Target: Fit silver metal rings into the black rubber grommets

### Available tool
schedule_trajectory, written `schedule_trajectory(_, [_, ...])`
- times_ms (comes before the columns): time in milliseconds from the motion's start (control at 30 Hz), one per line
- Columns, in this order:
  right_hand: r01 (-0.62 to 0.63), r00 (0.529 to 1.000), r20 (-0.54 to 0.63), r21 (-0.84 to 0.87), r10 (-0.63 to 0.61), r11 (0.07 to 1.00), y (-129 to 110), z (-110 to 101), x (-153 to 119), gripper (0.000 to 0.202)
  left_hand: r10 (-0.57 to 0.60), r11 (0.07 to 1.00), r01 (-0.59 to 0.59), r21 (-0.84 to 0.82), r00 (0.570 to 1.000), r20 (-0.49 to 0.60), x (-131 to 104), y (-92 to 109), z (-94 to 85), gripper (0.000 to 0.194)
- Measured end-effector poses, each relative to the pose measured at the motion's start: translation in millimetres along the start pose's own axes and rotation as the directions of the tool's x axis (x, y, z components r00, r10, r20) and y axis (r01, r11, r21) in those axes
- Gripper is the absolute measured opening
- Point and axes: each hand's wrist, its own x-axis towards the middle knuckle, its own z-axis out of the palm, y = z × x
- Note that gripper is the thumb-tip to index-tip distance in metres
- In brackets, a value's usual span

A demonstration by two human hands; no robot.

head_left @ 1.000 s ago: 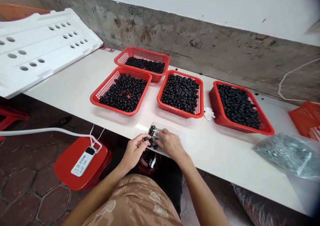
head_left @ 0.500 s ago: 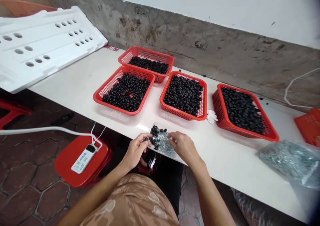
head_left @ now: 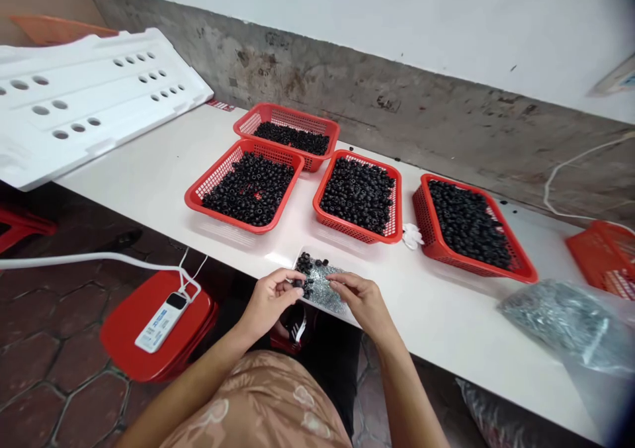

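Observation:
A small clear tray at the table's front edge holds black ring-like parts on its left side and small silvery pieces over the rest. At the tray's left side, my left hand has thumb and fingers closed around a small black part. My right hand is over the tray's right side, thumb and forefinger pinched together near the silvery pieces; whatever lies between those fingertips is too small to make out.
Red baskets of black parts stand behind the tray. A bag of silvery pieces lies at the right, a white foam board at the back left. A power strip rests on a red stool.
My left hand has turned, its fingertips now closer together over the black part. My right fingertips have moved slightly left over the tray. The whole view has shifted a little.

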Motion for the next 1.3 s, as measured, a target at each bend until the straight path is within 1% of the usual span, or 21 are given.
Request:
schedule_trajectory(33, [-0.016,0.999,-0.029,0.151,0.020,0.988,-2.0,0.9,-3.7,0.030,-0.010,1.000,0.011,-0.026,0.999,0.031,-0.1,1.7,1.7,0.027])
schedule_trajectory(67, [-0.030,0.997,-0.054,0.313,0.049,0.949,-4.3,2.4,-7.4,0.030,-0.015,0.998,0.019,-0.055,0.998,0.064,-0.2,3.3,3.6,0.028])
schedule_trajectory(100, [-0.039,0.994,-0.070,0.459,0.080,0.888,-6.8,4.5,-11.1,0.029,-0.016,0.996,0.024,-0.084,0.995,0.094,-0.3,4.7,5.6,0.029])
schedule_trajectory(133, [-0.041,0.992,-0.074,0.564,0.100,0.824,-9.4,7.0,-14.6,0.027,-0.017,0.993,0.029,-0.110,0.993,0.116,-0.5,6.0,7.6,0.030])
schedule_trajectory(200, [-0.028,0.992,-0.076,0.651,0.102,0.759,-14.3,12.2,-20.6,0.023,-0.031,0.985,0.053,-0.165,0.991,0.128,-1.4,8.2,11.1,0.032])
schedule_trajectory(267, [-0.007,0.994,-0.079,0.671,0.081,0.742,-18.8,16.8,-24.8,0.020,-0.056,0.967,0.083,-0.242,0.992,0.114,-2.9,9.9,13.4,0.036])
schedule_trajectory(333, [0.017,0.993,-0.098,0.666,0.066,0.746,-22.9,20.3,-27.2,0.018,-0.083,0.933,0.114,-0.342,0.991,0.103,-4.4,11.3,14.0,0.038])
schedule_trajectory(433, [0.057,0.987,-0.153,0.638,0.054,0.768,-29.2,24.1,-27.0,0.015,-0.137,0.851,0.188,-0.489,0.981,0.139,-5.3,12.3,12.8,0.033])
schedule_trajectory(500, [0.087,0.982,-0.185,0.613,0.035,0.786,-33.4,26.4,-25.1,0.015,-0.167,0.797,0.238,-0.556,0.970,0.175,-5.1,12.4,11.6,0.032])
schedule_trajectory(567, [0.113,0.978,-0.208,0.581,0.013,0.806,-37.3,28.7,-22.7,0.016,-0.179,0.767,0.256,-0.588,0.966,0.188,-4.9,12.0,10.9,0.033])
schedule_trajectory(700, [0.156,0.966,-0.257,0.508,-0.024,0.847,-42.4,33.6,-19.7,0.016,-0.191,0.768,0.252,-0.589,0.968,0.165,-4.5,11.5,11.7,0.034])
schedule_trajectory(833, [0.209,0.943,-0.331,0.475,-0.046,0.855,-44.0,39.9,-19.5,0.015,-0.197,0.762,0.225,-0.607,0.974,0.114,-3.4,11.1,13.8,0.036])
schedule_trajectory(933, [0.239,0.934,-0.350,0.441,-0.079,0.865,-43.7,43.7,-19.8,0.015,-0.205,0.762,0.218,-0.609,0.974,0.092,-3.3,11.2,15.8,0.033])
schedule_trajectory(1033, [0.257,0.923,-0.368,0.377,-0.111,0.890,-43.3,44.3,-19.9,0.017,-0.213,0.777,0.216,-0.592,0.974,0.076,-5.2,12.8,18.3,0.035])
schedule_trajectory(1200, [0.316,0.889,-0.405,0.207,-0.213,0.926,-42.9,44.9,-22.1,0.022,-0.212,0.810,0.214,-0.546,0.975,0.068,-8.0,15.5,19.4,0.040])
schedule_trajectory(1300, [0.331,0.887,-0.357,0.048,-0.294,0.942,-42.3,51.0,-27.6,0.032,-0.222,0.788,0.231,-0.571,0.971,0.086,-6.4,12.4,17.7,0.038])
